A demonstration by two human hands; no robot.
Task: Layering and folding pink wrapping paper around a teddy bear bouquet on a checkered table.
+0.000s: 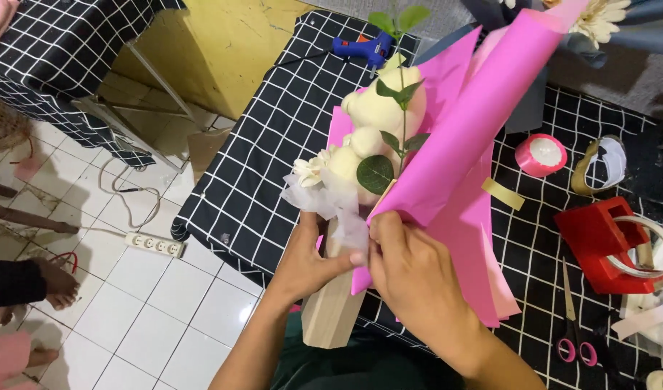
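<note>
I'm looking down at a home craft corner: black grid-checked tablecloth (274,144), blue glue gun (366,49), pink ribbon roll (540,154), red tape dispenser (604,242), pink-handled scissors (573,328), white power strip (154,245) on white floor tiles (151,318).

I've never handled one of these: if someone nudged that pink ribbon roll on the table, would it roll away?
Probably not: the pink ribbon roll lies flat on its side on the checked tablecloth, so a push would likely slide it. It looks light for its size, being a small spool. Stood on edge, it would probably roll.
</note>
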